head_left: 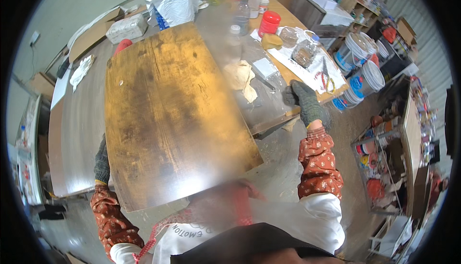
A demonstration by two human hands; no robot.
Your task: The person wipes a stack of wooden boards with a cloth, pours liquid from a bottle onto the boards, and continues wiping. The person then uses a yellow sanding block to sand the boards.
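Observation:
A large yellow-brown wooden board [173, 115] with dark, smoky stains lies at a slant over the table, its near end jutting past the front edge. My left hand [102, 161], in a dark knitted glove, is at the board's left edge; the board hides its fingers. At the table's right front corner is my right hand [308, 102], also gloved, with fingers stretched forward and the thumb side apart; I see nothing in it. Just beyond it are scissors [327, 78] with red and yellow handles. A crumpled cream cloth [241, 78] lies right of the board, beside a dark knife-like tool [265, 82].
A red-lidded jar [269, 23], a clear jar [306, 53], a yellow sponge-like block [272, 42] and bottles [242, 17] stand at the back right. White buckets [367, 79] are on the floor beyond. Cluttered shelving [408, 139] is at right, a wrapped white block [127, 29] at far left.

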